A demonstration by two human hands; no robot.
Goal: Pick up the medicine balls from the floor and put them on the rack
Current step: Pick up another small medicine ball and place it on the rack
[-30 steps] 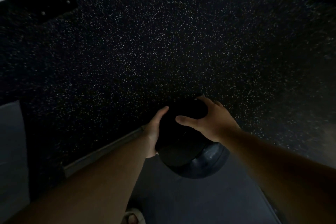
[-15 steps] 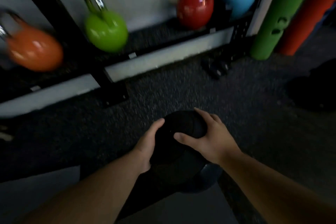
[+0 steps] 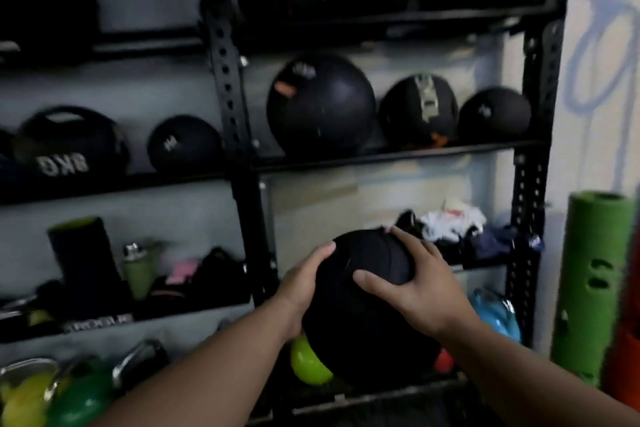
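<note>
I hold a black medicine ball (image 3: 360,315) in front of me with both hands. My left hand (image 3: 304,284) grips its left side and my right hand (image 3: 412,284) lies over its top right. The ball is raised at about the height of the third shelf of the black metal rack (image 3: 239,156). Several black medicine balls rest on the rack: a large one (image 3: 322,107), a striped one (image 3: 417,111) and a small one (image 3: 493,114) on the right middle shelf, more on the left and on the top shelf.
The third shelf holds clothes (image 3: 453,229), a green bottle (image 3: 136,267) and a dark roller (image 3: 81,253). Coloured kettlebells (image 3: 308,362) sit on the bottom shelf. Green (image 3: 588,288) and orange tubes stand right of the rack.
The view has swung up from the floor to the rack. Both hands have lifted the ball from floor level to shelf height, keeping the same grip.
</note>
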